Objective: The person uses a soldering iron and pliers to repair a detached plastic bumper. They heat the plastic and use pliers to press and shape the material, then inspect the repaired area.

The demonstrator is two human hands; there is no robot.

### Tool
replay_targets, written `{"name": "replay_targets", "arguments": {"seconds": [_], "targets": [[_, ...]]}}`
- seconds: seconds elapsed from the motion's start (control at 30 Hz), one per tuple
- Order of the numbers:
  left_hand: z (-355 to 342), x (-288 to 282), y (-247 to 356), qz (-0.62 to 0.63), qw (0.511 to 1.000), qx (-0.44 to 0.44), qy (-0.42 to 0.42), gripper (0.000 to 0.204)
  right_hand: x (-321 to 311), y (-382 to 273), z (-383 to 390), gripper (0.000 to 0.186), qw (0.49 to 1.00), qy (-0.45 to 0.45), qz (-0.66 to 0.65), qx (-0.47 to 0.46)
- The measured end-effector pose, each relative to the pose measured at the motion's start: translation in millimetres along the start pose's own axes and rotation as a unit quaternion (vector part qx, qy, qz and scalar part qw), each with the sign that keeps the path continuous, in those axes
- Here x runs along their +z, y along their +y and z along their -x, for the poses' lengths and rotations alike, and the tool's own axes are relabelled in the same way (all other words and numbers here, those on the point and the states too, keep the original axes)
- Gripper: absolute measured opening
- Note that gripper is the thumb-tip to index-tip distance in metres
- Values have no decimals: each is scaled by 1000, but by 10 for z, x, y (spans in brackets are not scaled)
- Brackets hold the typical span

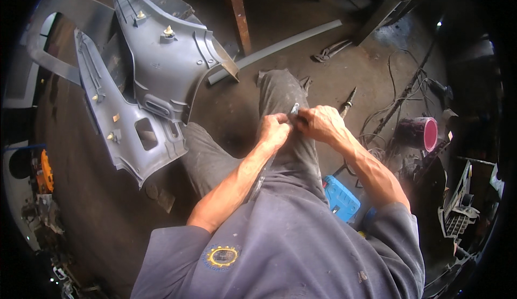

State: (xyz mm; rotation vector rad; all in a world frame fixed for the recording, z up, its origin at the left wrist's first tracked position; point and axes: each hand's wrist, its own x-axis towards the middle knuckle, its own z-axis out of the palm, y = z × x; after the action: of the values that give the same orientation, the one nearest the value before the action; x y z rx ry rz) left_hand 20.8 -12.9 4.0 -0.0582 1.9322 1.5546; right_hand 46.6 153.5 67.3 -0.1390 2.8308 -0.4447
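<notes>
Curling fingers, left hand: bent inward, tips drawn close beside the right hand's; I cannot tell whether they pinch anything.
Right hand: fingers bent in too, back of the hand upward; its fingertips are partly hidden, so I cannot tell what they grip.
Small pale piece: poking out between the two hands' fingertips, over the right trouser leg.
Grey moulded panels: well to the left of the left hand and farther out, pale clips standing on them.
Grey strip: lying on the floor beyond both hands.
Pliers: beyond the right hand, out to its right.
Pointed tool: near the right hand, on its right side.
Bucket: farther right of that hand, pinkish at its round face.
Blue case: nearer the body than the right hand, beside the shirt.
</notes>
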Motion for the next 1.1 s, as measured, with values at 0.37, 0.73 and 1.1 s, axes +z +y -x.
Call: {"name": "replay_targets", "arguments": {"seconds": [0.37, 0.73, 1.1], "targets": [[185, -103, 608, -12, 998, -10, -56, 27, 44, 146, 374, 31, 932, 102, -302, 173], [-149, -28, 390, -204, 962, 182, 24, 44, 772, 163, 1156, 69, 686, 185, -639, 294], [59, -177, 902, 201, 967, 154, -40, 48, -88, -554, 409, 53, 852, 290, -421, 112]]}}
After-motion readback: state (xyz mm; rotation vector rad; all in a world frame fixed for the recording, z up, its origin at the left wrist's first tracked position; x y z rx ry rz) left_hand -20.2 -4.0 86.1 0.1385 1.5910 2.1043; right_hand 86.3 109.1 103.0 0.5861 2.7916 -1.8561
